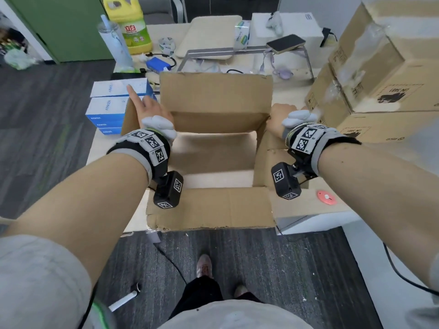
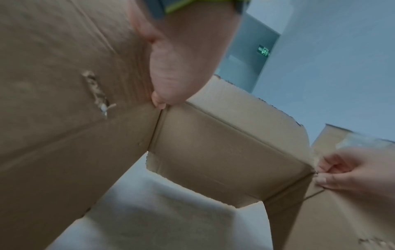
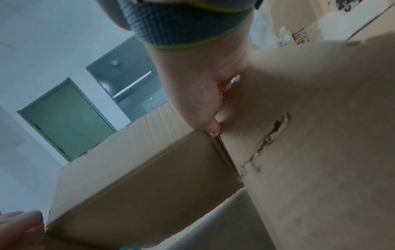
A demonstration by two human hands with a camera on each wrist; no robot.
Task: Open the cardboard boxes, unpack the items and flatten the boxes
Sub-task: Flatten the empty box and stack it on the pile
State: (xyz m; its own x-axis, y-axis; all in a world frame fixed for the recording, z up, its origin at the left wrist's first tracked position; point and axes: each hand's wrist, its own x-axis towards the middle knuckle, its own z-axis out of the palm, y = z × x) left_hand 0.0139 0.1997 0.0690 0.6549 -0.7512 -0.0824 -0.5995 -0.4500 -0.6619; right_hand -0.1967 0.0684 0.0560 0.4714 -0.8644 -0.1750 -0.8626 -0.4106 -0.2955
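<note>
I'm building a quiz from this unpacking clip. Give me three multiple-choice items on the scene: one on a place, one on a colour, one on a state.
1. Where do the white-and-blue boxes lie relative to the open cardboard box?
A. to its left
B. inside it
C. on top of it

2. What colour is the big jug at the table's far end?
A. red
B. yellow
C. black

3. In what state is the open cardboard box?
A. taped shut
B. flattened
C. standing with flaps open, no bottom

Key: 1 A, they are stacked beside the left hand. 2 B, its body is yellow. 3 C, the pale tabletop shows through it, while the right hand grips a corner.
</note>
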